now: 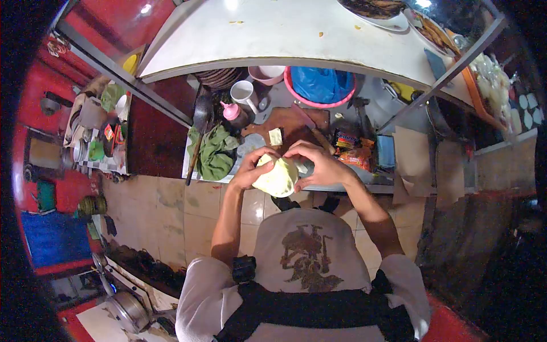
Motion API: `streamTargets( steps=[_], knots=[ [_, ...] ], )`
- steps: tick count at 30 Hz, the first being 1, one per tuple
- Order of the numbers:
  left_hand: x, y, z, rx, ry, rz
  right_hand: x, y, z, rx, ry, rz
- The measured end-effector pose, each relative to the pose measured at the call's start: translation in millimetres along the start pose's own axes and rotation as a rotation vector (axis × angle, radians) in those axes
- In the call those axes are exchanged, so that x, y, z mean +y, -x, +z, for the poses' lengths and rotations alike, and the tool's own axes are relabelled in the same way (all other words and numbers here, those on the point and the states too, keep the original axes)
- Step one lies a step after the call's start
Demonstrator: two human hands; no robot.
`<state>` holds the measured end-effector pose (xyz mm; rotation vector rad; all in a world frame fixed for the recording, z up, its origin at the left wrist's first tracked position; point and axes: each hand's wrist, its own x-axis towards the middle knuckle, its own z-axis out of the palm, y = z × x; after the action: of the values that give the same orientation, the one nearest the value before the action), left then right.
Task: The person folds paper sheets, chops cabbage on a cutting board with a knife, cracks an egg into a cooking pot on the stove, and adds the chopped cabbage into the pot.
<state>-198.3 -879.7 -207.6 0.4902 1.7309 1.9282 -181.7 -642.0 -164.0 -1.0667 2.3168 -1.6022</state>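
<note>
A pale yellow-green cabbage [277, 179] is held up in front of my chest, near the counter's front edge. My left hand [252, 170] wraps round its left side, thumb across the front. On the other side, my right hand [317, 165] curves with its fingertips on the cabbage's top and right edge. Just beyond lies a small pale cut piece [276, 137] at the edge of the brown cutting board [274, 118]. A knife [304, 116] rests on the board, its wooden handle pointing towards my right hand.
Left of the board are a green cloth [215, 149], a pink-capped bottle [232, 113] and a white mug [244, 94]. Behind it stands a pink basin with a blue plastic bag [322, 84]. Snack packets [356, 157] lie to the right. A white shelf [273, 34] overhangs the counter.
</note>
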Motion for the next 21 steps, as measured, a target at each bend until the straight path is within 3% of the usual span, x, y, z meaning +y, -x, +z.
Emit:
streamTargets(
  steps=[1, 8, 11, 13, 14, 18, 19, 21],
  knots=[
    [0.7, -0.5, 0.5, -0.012, -0.014, 0.021, -0.5, 1.1, -0.5, 0.001, -0.046, 0.077],
    [-12.4, 0.5, 1.4, 0.023, 0.038, -0.026, 5.9, 7.1, -7.2, 0.034, -0.017, 0.095],
    [-22.4, 0.8, -0.4, 0.067, 0.236, -0.112, 17.3, 14.5, -11.7, -0.109, -0.155, 0.128],
    [-22.7, 0.4, 2.4, 0.115, 0.327, -0.145, 38.6, 21.3, -6.7, -0.144, -0.541, 0.187],
    [-21.6, -0.2, 4.2, 0.171, 0.416, -0.174, 38.8, 24.6, 1.2, -0.068, -0.783, 0.249],
    [-8.3, -2.5, 16.3, 0.260, 0.482, -0.209, 31.4, 25.6, 15.4, 0.133, -0.968, 0.498],
    [-7.4, -3.2, 20.9, 0.314, 0.462, -0.213, 29.6, 24.5, 22.8, 0.133, -0.968, 0.498],
    [-7.8, -6.7, 27.9, 0.365, 0.440, -0.216, 26.7, 19.4, 34.9, 0.431, -1.222, 0.359]
  ],
)
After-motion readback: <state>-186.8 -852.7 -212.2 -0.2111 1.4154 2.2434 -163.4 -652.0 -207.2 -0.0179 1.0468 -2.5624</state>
